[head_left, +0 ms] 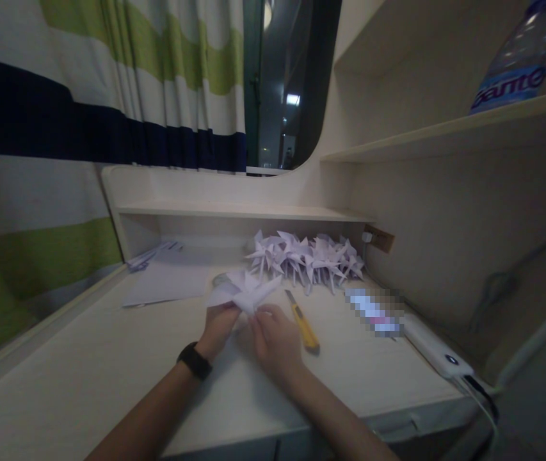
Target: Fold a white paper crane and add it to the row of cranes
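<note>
Both my hands pinch a half-folded white paper figure (246, 289) just above the desk (109, 365). My left hand (218, 328), with a black watch on its wrist, grips the paper's lower left part. My right hand (275, 339) holds its lower right part, fingers closed on a fold. A yellow utility knife (303, 323) lies on the desk just right of my right hand. Behind the paper, a heap of several finished folded paper figures (307, 256) lies against the back of the desk.
Flat paper sheets (167, 282) lie at the back left. A white power strip (433, 351) with a cable runs along the right edge. A shelf (234, 210) spans the back; a water bottle (520, 54) stands on the upper right shelf. A striped curtain (61, 128) hangs left.
</note>
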### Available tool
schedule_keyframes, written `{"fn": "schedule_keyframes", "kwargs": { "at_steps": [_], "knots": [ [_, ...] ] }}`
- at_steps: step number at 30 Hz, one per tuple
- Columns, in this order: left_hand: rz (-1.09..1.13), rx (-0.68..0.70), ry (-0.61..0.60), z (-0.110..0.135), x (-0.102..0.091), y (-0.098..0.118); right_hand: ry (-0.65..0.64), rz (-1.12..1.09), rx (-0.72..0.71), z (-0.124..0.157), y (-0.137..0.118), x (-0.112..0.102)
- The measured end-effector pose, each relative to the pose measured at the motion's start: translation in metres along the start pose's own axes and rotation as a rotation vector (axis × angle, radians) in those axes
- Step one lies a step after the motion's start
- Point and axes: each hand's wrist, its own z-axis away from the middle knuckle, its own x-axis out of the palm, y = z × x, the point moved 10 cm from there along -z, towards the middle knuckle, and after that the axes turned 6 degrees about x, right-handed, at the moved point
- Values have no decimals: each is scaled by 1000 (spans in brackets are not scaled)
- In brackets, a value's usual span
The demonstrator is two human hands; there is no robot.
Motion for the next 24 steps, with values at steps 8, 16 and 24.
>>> {"fn": "schedule_keyframes", "kwargs": {
  "at_steps": [8, 16, 24],
  "knots": [
    [38, 47, -25, 3, 2, 17, 12, -137, -2, -1, -2, -4],
    [-208, 40, -80, -1, 5, 13, 130, -93, 26, -37, 26, -38],
    [-176, 62, -308, 1, 28, 19, -176, -127, -161, -58, 29, -12]
  ]
}}
